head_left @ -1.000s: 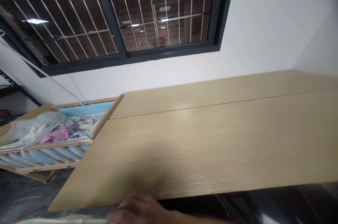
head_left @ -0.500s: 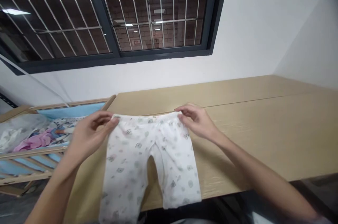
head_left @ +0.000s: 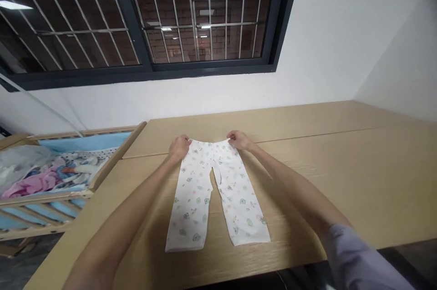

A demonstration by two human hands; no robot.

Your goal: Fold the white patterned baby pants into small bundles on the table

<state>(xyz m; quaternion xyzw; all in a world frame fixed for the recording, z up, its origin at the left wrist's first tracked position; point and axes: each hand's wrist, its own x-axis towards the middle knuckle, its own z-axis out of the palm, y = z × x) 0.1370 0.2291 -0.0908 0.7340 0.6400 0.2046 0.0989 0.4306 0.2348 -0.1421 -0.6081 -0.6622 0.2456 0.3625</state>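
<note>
A small pair of white baby trousers [head_left: 213, 192] with a pale printed pattern lies flat on the light wooden table [head_left: 341, 171], waistband far from me, both legs spread toward the near edge. My left hand [head_left: 179, 147] pinches the left corner of the waistband. The right corner is pinched by my right hand [head_left: 238, 140]. Both arms reach out straight over the table.
A wooden crib [head_left: 64, 190] with a blue liner stands against the table's left end, filled with several crumpled clothes [head_left: 41, 176]. A barred dark window [head_left: 143, 21] and a white wall run behind the table. The floor shows dark below the near edge.
Both hands brought the trousers up from below the table, carried them farther out and laid them flat; the legs, which hung over the near edge, now lie on the tabletop.
</note>
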